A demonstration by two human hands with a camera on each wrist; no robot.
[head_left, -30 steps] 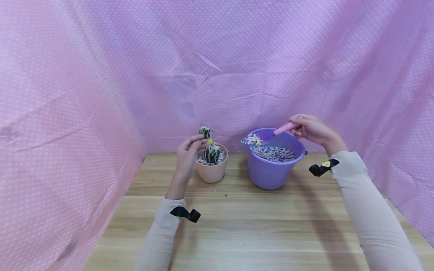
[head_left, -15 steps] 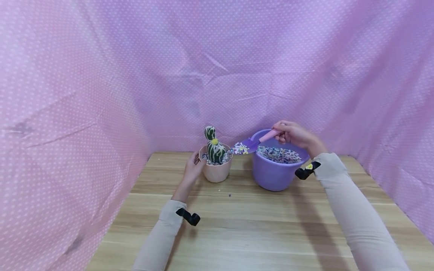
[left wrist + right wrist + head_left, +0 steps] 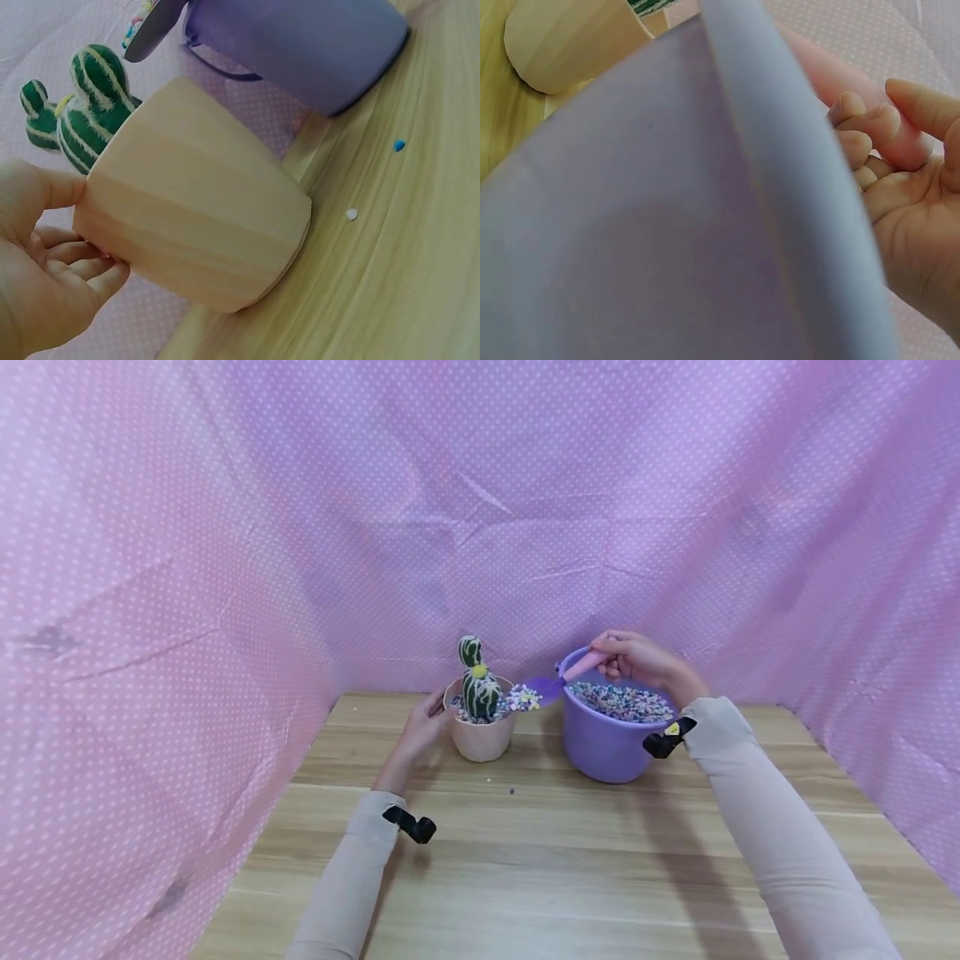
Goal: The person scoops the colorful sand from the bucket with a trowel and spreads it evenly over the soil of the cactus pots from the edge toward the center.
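Note:
A small pink pot (image 3: 481,740) (image 3: 195,232) holds a green toy cactus (image 3: 477,685) (image 3: 86,105) set in coloured pebbles. My left hand (image 3: 424,732) (image 3: 45,262) holds the pot's left side, fingers curled against its wall. My right hand (image 3: 636,660) (image 3: 900,180) grips the pink handle (image 3: 587,663) (image 3: 855,97) of a small purple shovel (image 3: 546,687). Its blade carries coloured pebbles (image 3: 521,697) over the pot's right rim. A purple bucket (image 3: 609,742) (image 3: 300,45) full of pebbles stands to the right of the pot, under my right hand.
Pot and bucket stand at the back of a wooden table (image 3: 570,860). Pink dotted cloth (image 3: 187,568) walls in the back and both sides. A few stray pebbles (image 3: 512,791) (image 3: 399,145) lie on the wood in front of the pot.
The right hand carried the loaded shovel left from above the bucket to the pot's rim. The left hand dropped from the cactus to the pot's side.

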